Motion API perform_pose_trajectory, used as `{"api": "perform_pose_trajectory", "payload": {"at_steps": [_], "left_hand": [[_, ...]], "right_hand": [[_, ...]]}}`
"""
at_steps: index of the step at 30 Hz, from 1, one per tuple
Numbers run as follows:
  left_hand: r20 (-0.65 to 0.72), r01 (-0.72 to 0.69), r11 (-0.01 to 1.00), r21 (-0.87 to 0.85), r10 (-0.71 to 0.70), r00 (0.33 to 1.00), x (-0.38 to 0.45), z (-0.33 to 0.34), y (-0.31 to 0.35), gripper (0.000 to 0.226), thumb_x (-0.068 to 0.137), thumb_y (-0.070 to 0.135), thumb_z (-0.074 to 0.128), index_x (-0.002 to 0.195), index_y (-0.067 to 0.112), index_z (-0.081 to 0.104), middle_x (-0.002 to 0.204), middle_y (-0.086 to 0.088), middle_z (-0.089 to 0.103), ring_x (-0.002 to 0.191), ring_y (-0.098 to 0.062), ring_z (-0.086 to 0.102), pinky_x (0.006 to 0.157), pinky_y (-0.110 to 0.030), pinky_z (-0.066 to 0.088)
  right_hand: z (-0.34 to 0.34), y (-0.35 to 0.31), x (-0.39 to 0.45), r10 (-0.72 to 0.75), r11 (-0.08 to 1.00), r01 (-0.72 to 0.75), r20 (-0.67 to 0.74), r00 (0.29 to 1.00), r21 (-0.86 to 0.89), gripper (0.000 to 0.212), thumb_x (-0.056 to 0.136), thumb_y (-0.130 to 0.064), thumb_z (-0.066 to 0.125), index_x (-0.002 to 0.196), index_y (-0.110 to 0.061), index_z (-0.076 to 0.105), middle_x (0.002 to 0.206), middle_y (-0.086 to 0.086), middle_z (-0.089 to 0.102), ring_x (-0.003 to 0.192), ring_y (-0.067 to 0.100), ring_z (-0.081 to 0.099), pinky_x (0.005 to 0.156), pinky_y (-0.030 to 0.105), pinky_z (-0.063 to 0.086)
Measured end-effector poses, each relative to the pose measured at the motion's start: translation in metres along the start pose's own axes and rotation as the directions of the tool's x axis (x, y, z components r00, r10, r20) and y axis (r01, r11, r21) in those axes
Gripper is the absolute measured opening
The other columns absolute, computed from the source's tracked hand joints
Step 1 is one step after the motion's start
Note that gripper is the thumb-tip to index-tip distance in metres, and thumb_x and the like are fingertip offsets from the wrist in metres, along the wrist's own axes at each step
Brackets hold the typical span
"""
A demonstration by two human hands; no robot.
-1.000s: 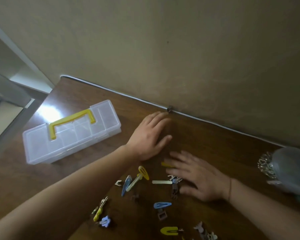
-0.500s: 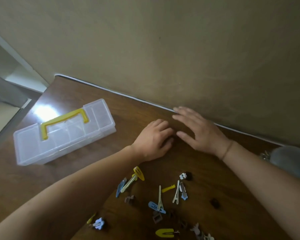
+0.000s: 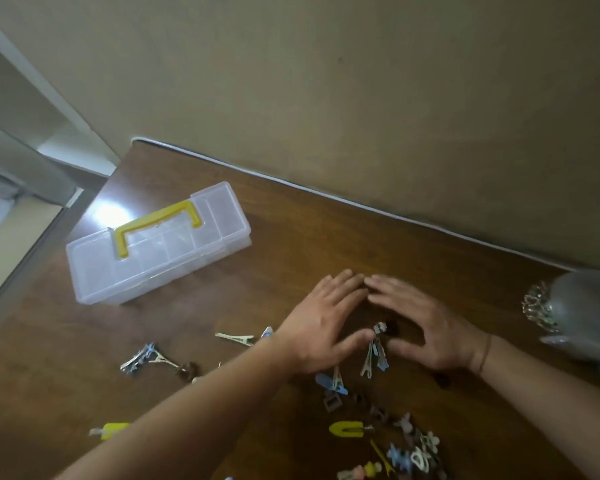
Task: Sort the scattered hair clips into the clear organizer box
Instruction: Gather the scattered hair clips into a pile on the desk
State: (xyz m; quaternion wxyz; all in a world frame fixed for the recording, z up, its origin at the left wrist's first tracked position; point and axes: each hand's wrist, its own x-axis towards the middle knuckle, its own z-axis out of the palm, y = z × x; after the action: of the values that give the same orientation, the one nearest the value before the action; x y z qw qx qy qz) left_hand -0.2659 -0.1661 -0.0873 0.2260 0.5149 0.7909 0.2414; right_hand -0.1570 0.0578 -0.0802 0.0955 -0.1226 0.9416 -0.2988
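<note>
Spreading both hands flat on the wooden table [image 3: 291, 237], we hold nothing while hair clips lie scattered around them.

Our left hand [image 3: 321, 327] and right hand [image 3: 420, 327] rest palm down with fingers straight and fingertips nearly meeting, framing a small clip cluster [image 3: 374, 351] between the thumbs. More clips lie loose: a pale one [image 3: 234, 338] just left of our left wrist, a tangled group [image 3: 146, 356] farther left, a yellow clip [image 3: 347, 429] and a dense heap [image 3: 406, 452] near the bottom edge. The clear organizer box [image 3: 153, 261], lid shut with its yellow handle [image 3: 158, 230] on top, sits well apart to the left. A greyish object [image 3: 586, 313] stands at the right edge.
</note>
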Motion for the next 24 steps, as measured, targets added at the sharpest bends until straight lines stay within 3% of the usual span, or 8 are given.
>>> {"api": "perform_pose_trajectory", "payload": {"at_steps": [9, 12, 15, 18, 21, 24], "left_hand": [[0.0, 0.081, 0.99, -0.119, -0.081, 0.997, -0.075, 0.045, 0.061, 0.066, 0.098, 0.062, 0.029, 0.149, 0.021, 0.036, 0.163, 0.004, 0.019, 0.15, -0.002, -0.004, 0.124, -0.037, 0.004], [-0.127, 0.1, 0.987, -0.126, -0.116, 0.985, -0.083, 0.029, 0.055, 0.056, 0.099, 0.057, 0.033, 0.142, 0.024, 0.047, 0.16, 0.005, 0.029, 0.15, -0.005, 0.005, 0.124, -0.039, 0.009], [-0.42, 0.144, 0.978, -0.153, -0.196, 0.886, -0.099, -0.002, 0.023, 0.041, 0.099, 0.047, 0.042, 0.126, 0.022, 0.06, 0.149, 0.001, 0.046, 0.146, -0.015, 0.028, 0.118, -0.046, 0.024], [-0.611, 0.267, 0.956, -0.119, -0.283, 0.739, -0.139, -0.026, -0.025, 0.038, 0.096, 0.041, 0.047, 0.12, 0.017, 0.064, 0.142, -0.002, 0.054, 0.139, -0.023, 0.041, 0.111, -0.052, 0.033], [-0.64, 0.463, 0.885, -0.043, -0.38, 0.667, -0.192, -0.036, -0.069, 0.049, 0.095, 0.047, 0.043, 0.128, 0.017, 0.061, 0.146, -0.004, 0.05, 0.139, -0.028, 0.041, 0.111, -0.056, 0.031], [-0.53, 0.666, 0.746, 0.019, -0.557, 0.639, -0.232, -0.033, -0.092, 0.067, 0.091, 0.062, 0.029, 0.147, 0.027, 0.041, 0.161, 0.0, 0.028, 0.15, -0.023, 0.017, 0.121, -0.051, 0.011]], "right_hand": [[0.062, -0.063, -0.081, 0.062, 0.997, -0.061, -0.038, 0.997, 0.037, 0.06, 0.095, -0.049, 0.054, 0.147, -0.024, 0.038, 0.161, -0.007, 0.021, 0.149, 0.016, 0.018, 0.115, 0.045, 0.025], [0.061, -0.082, -0.065, 0.084, 0.996, -0.085, -0.143, 0.986, 0.001, 0.054, 0.098, -0.049, 0.047, 0.146, -0.025, 0.04, 0.16, -0.007, 0.025, 0.149, 0.015, 0.018, 0.116, 0.044, 0.022], [0.066, -0.119, -0.017, 0.185, 0.976, -0.209, -0.261, 0.947, -0.065, 0.056, 0.097, -0.054, 0.036, 0.146, -0.025, 0.039, 0.159, -0.008, 0.024, 0.149, 0.009, 0.01, 0.12, 0.041, 0.022], [0.08, -0.163, 0.044, 0.294, 0.934, -0.33, -0.231, 0.927, -0.138, 0.067, 0.093, -0.06, 0.028, 0.151, -0.027, 0.029, 0.162, -0.006, 0.014, 0.15, 0.013, 0.0, 0.121, 0.038, 0.01], [0.102, -0.199, 0.096, 0.299, 0.923, -0.323, -0.138, 0.944, -0.207, 0.074, 0.089, -0.062, 0.022, 0.154, -0.028, 0.014, 0.164, -0.003, 0.0, 0.15, 0.02, -0.007, 0.121, 0.044, 0.004], [0.127, -0.216, 0.116, 0.287, 0.908, -0.282, -0.029, 0.957, -0.31, 0.072, 0.091, -0.063, 0.018, 0.154, -0.032, 0.007, 0.164, -0.004, -0.008, 0.15, 0.02, -0.012, 0.121, 0.044, 0.0]]}}
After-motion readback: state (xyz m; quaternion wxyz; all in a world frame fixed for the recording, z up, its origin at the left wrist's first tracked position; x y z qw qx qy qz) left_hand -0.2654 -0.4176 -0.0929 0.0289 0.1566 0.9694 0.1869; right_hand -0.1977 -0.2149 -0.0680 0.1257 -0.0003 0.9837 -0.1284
